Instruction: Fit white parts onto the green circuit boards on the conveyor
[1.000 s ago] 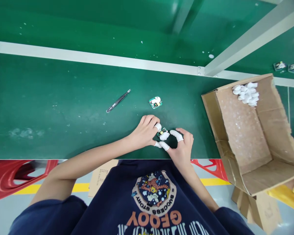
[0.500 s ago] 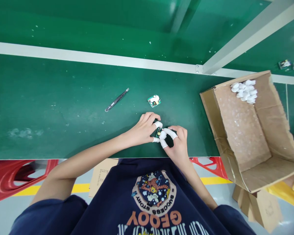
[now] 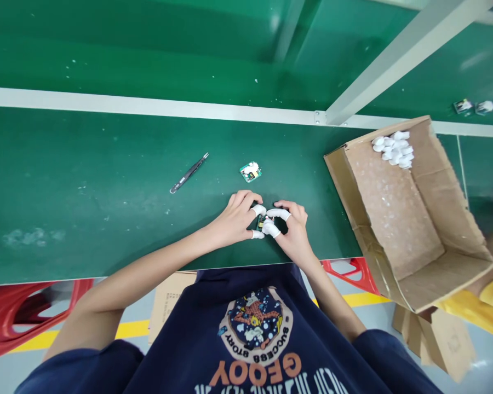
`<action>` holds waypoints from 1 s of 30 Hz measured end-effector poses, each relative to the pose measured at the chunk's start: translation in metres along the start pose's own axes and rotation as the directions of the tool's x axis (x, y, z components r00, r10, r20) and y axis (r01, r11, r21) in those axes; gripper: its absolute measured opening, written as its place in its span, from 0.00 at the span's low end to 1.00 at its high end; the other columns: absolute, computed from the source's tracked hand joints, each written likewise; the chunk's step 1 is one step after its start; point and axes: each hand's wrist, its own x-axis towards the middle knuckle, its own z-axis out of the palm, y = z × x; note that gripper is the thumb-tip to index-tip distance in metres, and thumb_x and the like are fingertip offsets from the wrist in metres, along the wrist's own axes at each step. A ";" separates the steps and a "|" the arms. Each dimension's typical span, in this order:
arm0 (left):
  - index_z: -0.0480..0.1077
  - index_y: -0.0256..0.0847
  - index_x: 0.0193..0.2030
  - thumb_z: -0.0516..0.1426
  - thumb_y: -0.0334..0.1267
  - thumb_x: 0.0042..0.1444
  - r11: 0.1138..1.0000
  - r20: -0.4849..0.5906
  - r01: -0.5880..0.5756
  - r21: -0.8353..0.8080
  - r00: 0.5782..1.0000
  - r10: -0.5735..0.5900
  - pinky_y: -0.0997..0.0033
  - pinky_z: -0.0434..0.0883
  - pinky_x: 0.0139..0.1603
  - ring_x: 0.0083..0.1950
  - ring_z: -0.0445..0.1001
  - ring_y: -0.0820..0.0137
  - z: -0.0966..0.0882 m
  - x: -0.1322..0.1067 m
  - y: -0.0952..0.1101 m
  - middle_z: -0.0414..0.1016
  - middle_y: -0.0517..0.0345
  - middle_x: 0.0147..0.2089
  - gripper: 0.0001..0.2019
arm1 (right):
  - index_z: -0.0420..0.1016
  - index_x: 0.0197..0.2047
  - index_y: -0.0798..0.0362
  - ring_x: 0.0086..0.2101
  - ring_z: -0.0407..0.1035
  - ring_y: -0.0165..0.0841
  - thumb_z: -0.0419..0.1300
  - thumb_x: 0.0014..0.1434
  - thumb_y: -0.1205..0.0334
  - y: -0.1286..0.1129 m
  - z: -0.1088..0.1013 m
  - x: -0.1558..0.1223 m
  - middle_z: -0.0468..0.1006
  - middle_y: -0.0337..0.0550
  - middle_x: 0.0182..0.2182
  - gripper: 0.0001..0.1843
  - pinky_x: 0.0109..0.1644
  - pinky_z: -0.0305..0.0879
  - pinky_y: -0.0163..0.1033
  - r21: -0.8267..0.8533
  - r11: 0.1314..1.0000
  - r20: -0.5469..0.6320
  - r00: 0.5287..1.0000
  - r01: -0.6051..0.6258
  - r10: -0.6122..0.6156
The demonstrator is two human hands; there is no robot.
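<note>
Near the front edge of the green workbench, my left hand (image 3: 238, 221) holds a small circuit board (image 3: 260, 223) between thumb and index finger. White finger cots cover those two fingertips. My right hand (image 3: 292, 225), with similar cots, has its thumb and index fingertip on the board's right side. Much of this board is hidden by the fingers. Just beyond my hands lies a second circuit board (image 3: 251, 172), green with white material on top. A pair of dark tweezers (image 3: 189, 173) rests to the left of it.
An open cardboard box (image 3: 394, 219) stands at the right, with a heap of white finger cots (image 3: 394, 149) inside. Behind runs a pale metal rail (image 3: 156, 106) with a slanting post (image 3: 402, 65). Two more boards (image 3: 473, 106) lie beyond it. Red stools (image 3: 355, 273) flank me.
The view has shifted slightly. My right thumb and index finger have changed position on the board, with the thumb now lower across its side. My left hand keeps its hold.
</note>
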 end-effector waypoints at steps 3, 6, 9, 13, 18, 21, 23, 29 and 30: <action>0.66 0.38 0.48 0.64 0.47 0.51 1.000 -0.001 0.002 0.001 1.000 -0.002 0.50 0.61 0.55 0.59 0.55 0.53 0.000 0.000 -0.001 0.62 0.44 0.56 0.22 | 0.72 0.43 0.48 0.51 0.61 0.44 0.60 0.59 0.58 -0.001 0.003 0.003 0.71 0.46 0.51 0.08 0.52 0.55 0.52 -0.042 0.999 0.026 1.000 -0.005 0.006; 0.66 0.38 0.47 0.64 0.47 0.51 1.000 -0.007 0.006 -0.016 1.000 -0.006 0.50 0.61 0.55 0.59 0.55 0.52 0.001 0.000 -0.001 0.62 0.44 0.56 0.21 | 0.71 0.43 0.48 0.52 0.61 0.44 0.59 0.59 0.60 0.000 0.002 0.003 0.71 0.45 0.51 0.08 0.53 0.54 0.51 -0.033 0.999 0.051 0.999 0.014 -0.013; 0.66 0.38 0.48 0.64 0.46 0.51 0.999 -0.005 0.012 -0.040 1.000 -0.013 0.50 0.60 0.56 0.59 0.55 0.52 0.001 0.000 -0.001 0.62 0.45 0.56 0.21 | 0.70 0.42 0.47 0.52 0.60 0.43 0.59 0.58 0.60 0.001 0.001 0.003 0.71 0.44 0.51 0.08 0.53 0.54 0.51 -0.019 1.000 0.077 0.997 0.017 -0.016; 0.66 0.39 0.47 0.64 0.45 0.51 1.000 0.007 0.014 -0.020 1.000 -0.014 0.50 0.60 0.55 0.59 0.55 0.52 0.001 0.000 -0.001 0.62 0.45 0.56 0.20 | 0.70 0.41 0.48 0.52 0.60 0.44 0.60 0.58 0.60 0.001 0.000 0.004 0.71 0.45 0.52 0.06 0.53 0.54 0.51 -0.027 1.000 0.079 0.997 -0.006 0.008; 0.66 0.38 0.47 0.64 0.46 0.51 1.000 0.003 0.010 -0.002 1.000 -0.010 0.51 0.61 0.55 0.59 0.55 0.53 0.001 0.000 0.000 0.62 0.45 0.56 0.20 | 0.71 0.38 0.48 0.51 0.60 0.43 0.60 0.59 0.61 0.000 0.000 0.008 0.71 0.43 0.50 0.04 0.52 0.53 0.51 -0.016 0.999 0.086 0.996 -0.028 0.029; 0.66 0.39 0.47 0.64 0.45 0.51 1.000 0.002 0.021 -0.016 1.000 -0.021 0.51 0.61 0.54 0.58 0.55 0.53 0.000 0.001 0.001 0.62 0.45 0.55 0.19 | 0.71 0.37 0.48 0.50 0.61 0.43 0.59 0.59 0.60 0.001 0.000 0.009 0.71 0.43 0.49 0.03 0.51 0.53 0.51 -0.031 0.999 0.078 0.997 -0.026 0.029; 0.67 0.39 0.46 0.64 0.44 0.51 0.999 0.002 0.025 -0.027 1.000 -0.025 0.50 0.61 0.54 0.58 0.56 0.53 0.000 0.001 0.002 0.62 0.45 0.55 0.19 | 0.71 0.37 0.48 0.50 0.61 0.42 0.59 0.59 0.60 0.001 0.001 0.010 0.71 0.42 0.49 0.03 0.51 0.54 0.50 -0.028 0.999 0.103 0.994 -0.019 0.022; 0.67 0.38 0.47 0.64 0.43 0.51 1.000 -0.001 0.016 -0.006 1.000 -0.016 0.52 0.61 0.53 0.57 0.56 0.54 -0.001 0.002 0.003 0.63 0.45 0.54 0.19 | 0.70 0.37 0.48 0.50 0.60 0.43 0.57 0.61 0.61 0.005 0.001 0.008 0.71 0.43 0.49 0.03 0.51 0.54 0.51 -0.043 0.999 0.070 0.998 -0.005 0.008; 0.66 0.37 0.47 0.64 0.43 0.51 1.000 0.001 0.007 0.003 1.000 -0.007 0.52 0.61 0.53 0.57 0.56 0.54 -0.001 0.002 0.003 0.64 0.45 0.54 0.20 | 0.70 0.38 0.48 0.51 0.60 0.43 0.57 0.61 0.59 0.006 -0.001 0.007 0.71 0.43 0.50 0.03 0.52 0.54 0.51 -0.034 0.999 0.098 0.995 0.015 -0.012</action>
